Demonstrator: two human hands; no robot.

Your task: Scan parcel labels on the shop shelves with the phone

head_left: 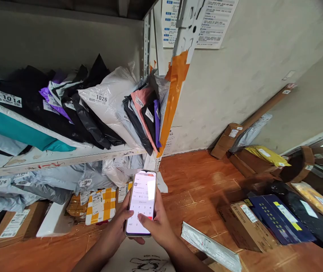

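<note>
A smartphone [141,200] is held upright in front of my body, its lit screen showing a number keypad below some text fields. My left hand [121,219] wraps the phone's left edge, thumb at the keypad's left side. On the other edge, my right hand [160,223] grips the phone with its thumb over the middle of the keypad. Most of my fingers are hidden behind the phone. Beyond it, a shelf [93,154] carries labelled parcels, among them a white bag [113,102] marked 1026.
Orange tape [175,87] wraps the shelf post. Under the shelf lie grey bags, a brown box [19,226] and a yellow checked parcel [101,206]. On the floor to the right are a long silver package [211,247], a cardboard box [248,226], a blue parcel [280,219] and a yellow bag [266,155].
</note>
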